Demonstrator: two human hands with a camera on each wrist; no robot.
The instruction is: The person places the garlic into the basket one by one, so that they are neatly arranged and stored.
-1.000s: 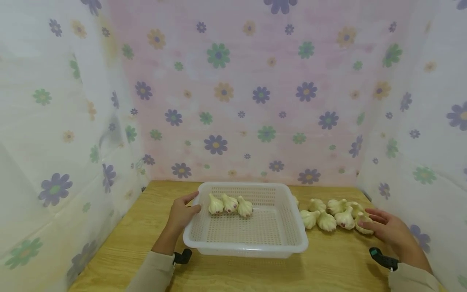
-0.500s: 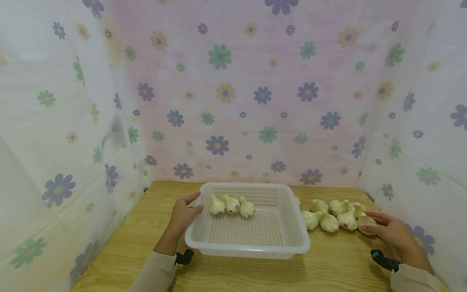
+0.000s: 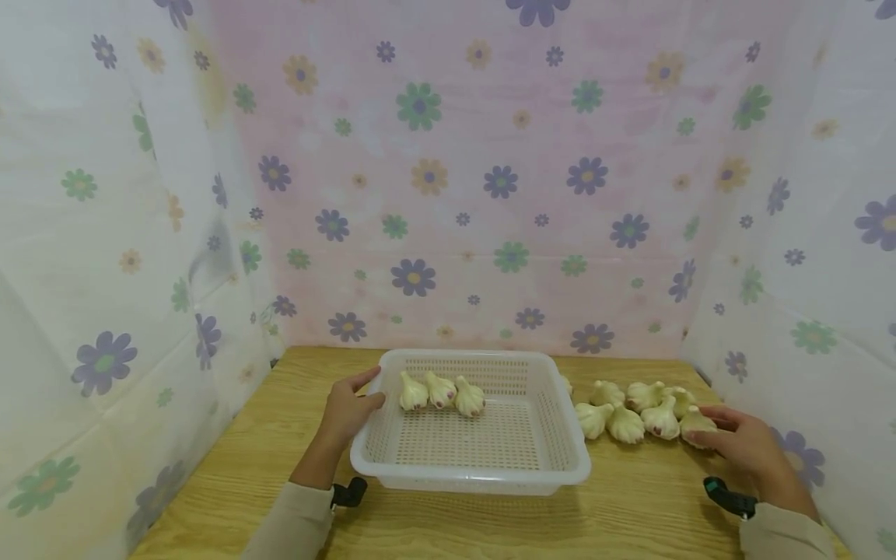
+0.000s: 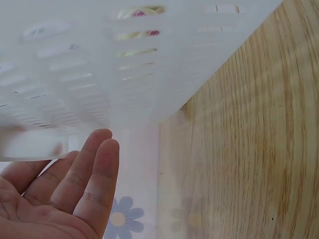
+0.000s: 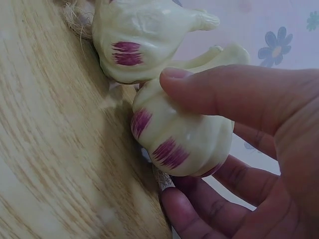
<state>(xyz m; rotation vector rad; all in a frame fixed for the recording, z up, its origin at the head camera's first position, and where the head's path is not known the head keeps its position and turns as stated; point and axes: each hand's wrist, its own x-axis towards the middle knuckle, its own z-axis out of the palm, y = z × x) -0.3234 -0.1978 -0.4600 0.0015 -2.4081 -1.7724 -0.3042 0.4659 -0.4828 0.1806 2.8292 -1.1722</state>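
My left hand (image 3: 346,410) grips the left rim of a white plastic basket (image 3: 469,474), thumb and forefinger over the edge. In the left wrist view, the other fingers (image 4: 102,174) reach along the outside under the rim. Three pale garlic bulbs (image 3: 441,391) lie in the basket's back left part. At the right, my right hand (image 3: 752,443) holds a garlic bulb (image 5: 184,134) with purple streaks, thumb on its near side and fingers beneath. A neighbouring garlic bulb (image 5: 142,40) overlaps it in the right wrist view.
Several more garlic bulbs (image 3: 626,425) sit in a cluster right of the basket, one partly hidden behind its rim. All stand on a wood-grain table (image 3: 630,505). Flower-print cloth (image 3: 462,194) encloses the back and both sides.
My right thumb has moved lower on the garlic bulb, and the right wrist has shifted slightly left. My left hand and the basket stay in place.
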